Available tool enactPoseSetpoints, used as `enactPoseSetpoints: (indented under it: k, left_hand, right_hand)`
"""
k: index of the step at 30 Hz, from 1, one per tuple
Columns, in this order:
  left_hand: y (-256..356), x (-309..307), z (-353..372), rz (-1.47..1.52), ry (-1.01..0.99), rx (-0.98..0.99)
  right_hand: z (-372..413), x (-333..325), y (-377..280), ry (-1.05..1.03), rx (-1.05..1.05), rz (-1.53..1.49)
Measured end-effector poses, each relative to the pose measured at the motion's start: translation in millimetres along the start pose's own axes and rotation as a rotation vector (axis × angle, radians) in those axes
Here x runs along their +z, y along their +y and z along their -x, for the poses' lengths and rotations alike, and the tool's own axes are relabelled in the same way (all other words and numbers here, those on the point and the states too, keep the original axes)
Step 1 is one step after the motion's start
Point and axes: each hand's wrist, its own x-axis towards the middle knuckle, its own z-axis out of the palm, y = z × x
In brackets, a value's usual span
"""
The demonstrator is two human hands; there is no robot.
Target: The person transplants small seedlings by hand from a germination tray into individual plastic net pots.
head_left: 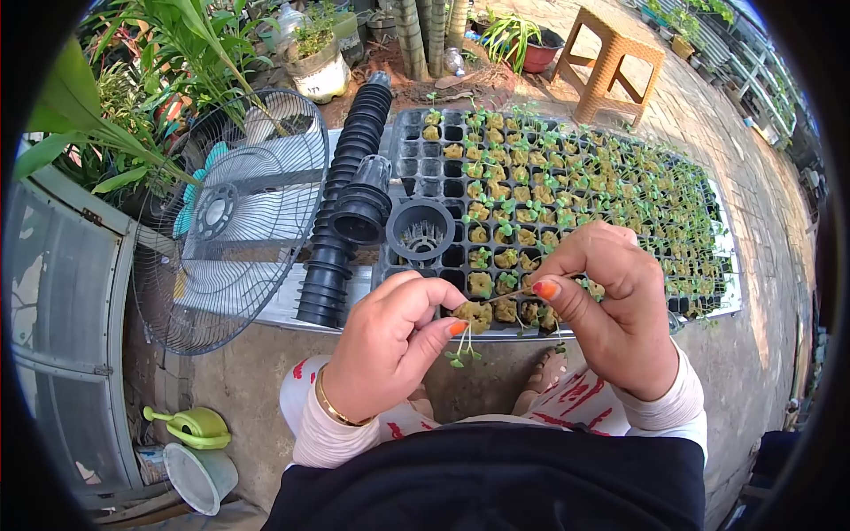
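My left hand (390,341) pinches a small yellowish-brown plug (474,315) between thumb and finger, with green seedling leaves hanging below it. Close by on the right, my right hand (611,305) is closed on a thin stick (509,296) whose tip reaches the plug. Beyond both hands lies a black seedling tray (429,168) with many plugs and sprouts, several cells at its left side being empty. A black net cup (421,232) sits upright on the tray's left part, beside another cup (361,202) lying tilted.
A long stack of black cups (341,190) lies left of the tray, next to a wire fan guard (235,217). A woven stool (611,66) stands at the back right. A green watering can (197,428) and a pale basin (199,478) are on the ground at left.
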Motion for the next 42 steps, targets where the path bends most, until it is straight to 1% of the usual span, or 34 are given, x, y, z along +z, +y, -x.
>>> enactPoseSetpoints:
  k: [2, 3, 4, 6, 7, 9, 10, 12, 13, 14, 16, 18, 20, 21, 22, 24, 25, 26, 28, 30, 32, 34, 36, 37, 38, 40, 41, 42]
  left_hand:
    - [-6, 3, 5, 0.221, 0.080, -0.033]
    - [-8, 4, 9, 0.388, 0.072, -0.116]
    - [-5, 5, 9, 0.381, 0.073, -0.110]
    - [2, 9, 8, 0.723, 0.169, -0.206]
    - [5, 9, 8, 0.716, 0.168, -0.202]
    - [10, 10, 8, 0.904, 0.209, -0.281]
    - [10, 11, 8, 0.898, 0.209, -0.278]
    - [5, 13, 8, 0.963, 0.209, -0.281]
    - [6, 15, 7, 0.959, 0.210, -0.280]
    - [8, 17, 6, 0.945, 0.209, -0.280]
    - [12, 19, 1, 0.926, 0.209, -0.279]
    - [18, 20, -8, 0.907, 0.171, -0.315]
    - [23, 19, -19, 0.896, 0.130, -0.316]
    - [26, 19, -25, 0.888, 0.092, -0.323]
    - [30, 20, -32, 0.886, 0.088, -0.317]
    - [37, 24, -44, 0.884, 0.108, -0.303]
    - [38, 25, -47, 0.895, 0.118, -0.302]
    - [38, 28, -49, 0.894, 0.108, -0.297]
    - [38, 36, -52, 0.885, 0.193, -0.249]
    - [37, 40, -55, 0.913, 0.192, -0.258]
    - [36, 42, -58, 1.006, 0.217, -0.230]
    - [35, 42, -57, 1.015, 0.205, -0.208]
    - [34, 43, -56, 0.995, 0.259, -0.163]
    - [33, 42, -55, 0.997, 0.258, -0.161]
    - [31, 41, -55, 0.972, 0.298, -0.156]
    - [25, 41, -56, 0.948, 0.372, -0.132]
    - [24, 40, -57, 0.954, 0.399, -0.131]
    - [25, 38, -58, 0.956, 0.427, -0.131]
  right_hand:
    - [2, -3, 0, 0.024, -0.007, -0.060]
    - [4, -3, 2, 0.104, 0.017, -0.134]
    - [6, -4, 3, 0.183, 0.040, -0.209]
    - [6, -11, 2, 0.186, 0.009, -0.271]
    - [7, -14, 1, 0.231, 0.025, -0.318]
    - [10, -19, 2, 0.283, 0.023, -0.374]
    - [12, -21, 4, 0.287, 0.018, -0.377]
    - [15, -23, 9, 0.360, -0.032, -0.414]
    - [16, -22, 12, 0.406, -0.036, -0.434]
    - [18, -24, 14, 0.407, -0.040, -0.438]
    - [22, -29, 20, 0.368, -0.022, -0.367]
    - [20, -29, 17, 0.374, -0.005, -0.362]
    - [17, -31, 19, 0.289, -0.082, -0.156]
    - [17, -28, 20, 0.289, -0.060, -0.193]
    - [17, -29, 15, 0.230, 0.048, -0.271]
    - [16, -28, 12, 0.200, 0.054, -0.262]
    - [15, -29, 11, 0.199, 0.022, -0.223]
    - [14, -29, 10, 0.209, 0.024, -0.218]
    - [13, -29, 12, 0.242, -0.040, -0.173]
    - [12, -29, 11, 0.247, -0.032, -0.153]
    - [14, -37, 0, 0.284, -0.072, -0.013]
    - [22, -45, -10, 0.312, -0.076, 0.053]
    - [34, -48, -15, 0.353, -0.059, 0.129]
    - [39, -51, -20, 0.275, -0.079, 0.159]
    - [43, -47, -24, 0.274, -0.077, 0.162]
    - [49, -38, -29, 0.134, -0.132, 0.204]
    - [51, -37, -30, -0.002, -0.168, 0.236]
    - [52, -33, -32, -0.024, -0.169, 0.223]
